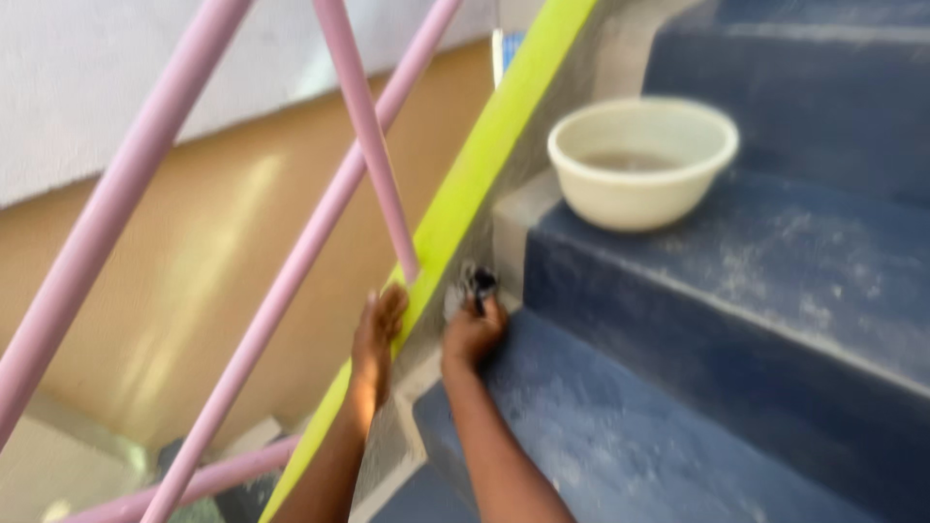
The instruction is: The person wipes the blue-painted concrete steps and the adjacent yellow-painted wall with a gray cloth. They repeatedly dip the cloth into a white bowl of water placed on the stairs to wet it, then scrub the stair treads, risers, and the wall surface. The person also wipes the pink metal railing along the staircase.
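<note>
- Our right hand [473,334] is curled tight around a small dark cloth or scrubber [478,283], blurred, which sticks up from the fist.
- We press it at the inner corner of a blue step [620,426], against the grey stair edge.
- Our left hand [380,334] rests with fingers together on the yellow-green stringer [465,189], which slants up to the right.
- A cream basin [639,163] sits on the next step up.
- Pink railing bars [363,126] cross at left.

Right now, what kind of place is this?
Most likely an indoor stairwell: blue steps climb to the right, pink railing bars slant above a yellow-green edge strip, and a cream basin of murky water sits on one step.
</note>
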